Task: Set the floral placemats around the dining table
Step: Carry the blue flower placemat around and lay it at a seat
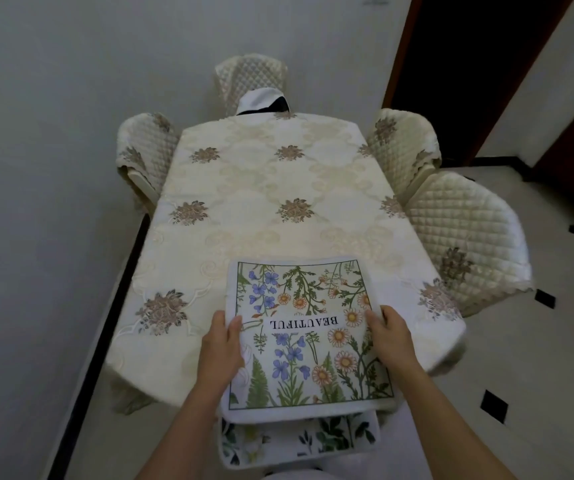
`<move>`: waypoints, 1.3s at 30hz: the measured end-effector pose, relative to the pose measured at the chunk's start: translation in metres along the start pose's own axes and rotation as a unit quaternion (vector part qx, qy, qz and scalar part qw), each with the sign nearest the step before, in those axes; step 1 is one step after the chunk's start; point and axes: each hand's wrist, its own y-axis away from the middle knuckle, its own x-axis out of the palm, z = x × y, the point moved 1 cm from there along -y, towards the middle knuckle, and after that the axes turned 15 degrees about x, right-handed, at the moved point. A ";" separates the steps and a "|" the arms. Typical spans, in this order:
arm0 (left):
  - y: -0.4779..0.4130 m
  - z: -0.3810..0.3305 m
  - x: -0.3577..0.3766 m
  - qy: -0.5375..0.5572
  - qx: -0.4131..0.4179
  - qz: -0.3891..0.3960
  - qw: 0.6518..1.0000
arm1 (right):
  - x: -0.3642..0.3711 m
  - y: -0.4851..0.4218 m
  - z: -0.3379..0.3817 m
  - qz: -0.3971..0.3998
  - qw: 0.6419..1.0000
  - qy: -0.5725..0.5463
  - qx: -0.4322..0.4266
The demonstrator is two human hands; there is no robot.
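A floral placemat (299, 334) is clamped at 2 side edges by left hand (221, 344) and right hand (387, 337) fingers (375, 315). It is kept level, seemingly for laying square on the counter (278, 188).

Head cam, fwd+down, prob. at table (278, 181) end.

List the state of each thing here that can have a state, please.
Top mat: face up at the near table end, held on both sides, its word upside down to the camera.
Lower mat: under the top mat, mostly hidden.
Left hand: grips the top mat's left edge.
Right hand: grips its right edge.
Tablecloth: spread over the table.
Far chair: pushed in, covered.
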 end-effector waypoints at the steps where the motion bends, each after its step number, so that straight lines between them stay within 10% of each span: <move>1: 0.000 -0.001 0.001 0.001 0.003 0.001 1.000 | -0.002 0.002 -0.001 -0.003 1.000 -0.003 0.003; 26: 0.034 -0.112 0.193 0.065 0.159 0.318 0.932 | -0.174 0.103 -0.153 -0.313 0.916 -0.168 0.185; 39: 0.066 -0.196 0.336 0.061 0.182 0.381 0.904 | -0.288 0.076 -0.226 -0.346 0.877 -0.247 0.225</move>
